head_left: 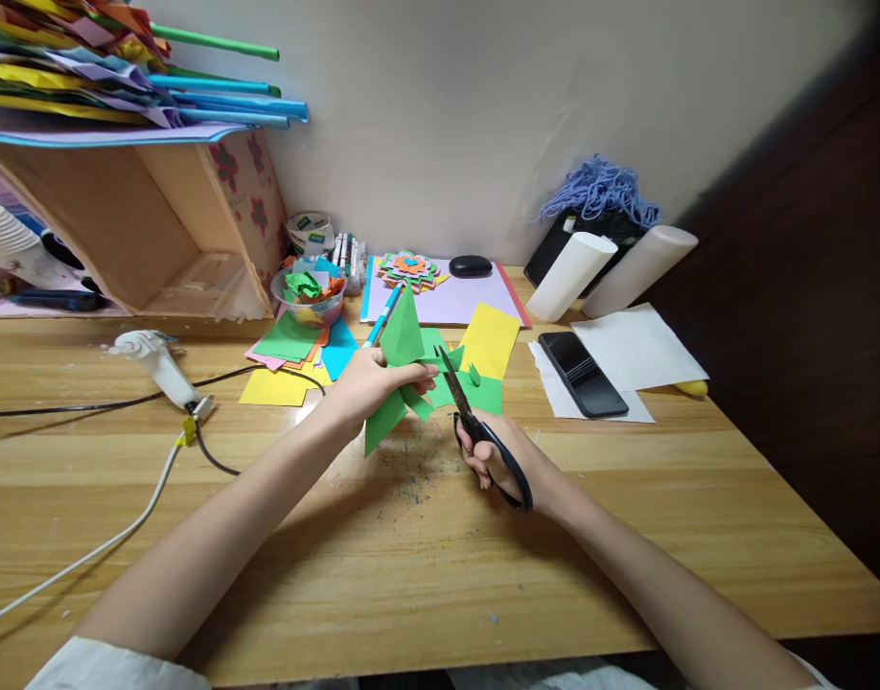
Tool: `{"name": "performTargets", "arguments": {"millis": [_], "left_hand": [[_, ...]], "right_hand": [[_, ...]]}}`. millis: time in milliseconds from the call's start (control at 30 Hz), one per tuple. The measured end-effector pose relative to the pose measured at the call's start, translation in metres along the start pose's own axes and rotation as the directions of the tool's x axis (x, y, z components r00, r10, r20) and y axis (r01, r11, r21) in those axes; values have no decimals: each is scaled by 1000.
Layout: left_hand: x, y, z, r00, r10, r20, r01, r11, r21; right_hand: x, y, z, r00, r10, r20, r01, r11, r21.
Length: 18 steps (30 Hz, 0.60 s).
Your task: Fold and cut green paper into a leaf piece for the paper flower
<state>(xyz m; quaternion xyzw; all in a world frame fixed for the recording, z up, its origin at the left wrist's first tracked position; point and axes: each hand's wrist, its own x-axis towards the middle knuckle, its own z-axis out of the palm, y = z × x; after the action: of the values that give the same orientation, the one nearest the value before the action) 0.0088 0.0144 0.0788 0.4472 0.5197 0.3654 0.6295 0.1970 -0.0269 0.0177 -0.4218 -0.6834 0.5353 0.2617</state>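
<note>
**We're Gripping on Both Sides!**

We're watching the left hand (369, 379) pinching pointed, folded green paper (402, 331) above the wooden table (382, 594); just rightward, the right hand (529, 452) is grasping black-handled metal scissors (472, 420), slightly parted blades pointing far-left beside the paper.

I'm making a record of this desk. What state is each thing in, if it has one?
Green paper: folded, held in left hand
Scissors: blades slightly apart, held in right hand
Phone: lying flat, screen dark
Plastic bowl: uncovered, holding paper scraps
Paper cups: stacked
Box: open at the front
Paper flower: layered, on lilac sheet
</note>
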Motion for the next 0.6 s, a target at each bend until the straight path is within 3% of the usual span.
{"name": "performTargets", "arguments": {"millis": [167,400,500,600], "left_hand": [[2,-2,-2,1000,11,-2,-11,1000,-9],[6,-3,-6,990,136,-45,-136,991,-2],[7,-5,-6,991,129,-31,-128,992,16],[5,-6,-3,996,73,58,-76,996,37]], "right_hand": [[-1,-7,0,1000,-4,28,3,1000,31],[5,1,3,998,36,49,-52,928,369],[13,4,-2,992,107,-71,-58,867,494],[18,1,-9,956,84,-281,64,876,479]]}}
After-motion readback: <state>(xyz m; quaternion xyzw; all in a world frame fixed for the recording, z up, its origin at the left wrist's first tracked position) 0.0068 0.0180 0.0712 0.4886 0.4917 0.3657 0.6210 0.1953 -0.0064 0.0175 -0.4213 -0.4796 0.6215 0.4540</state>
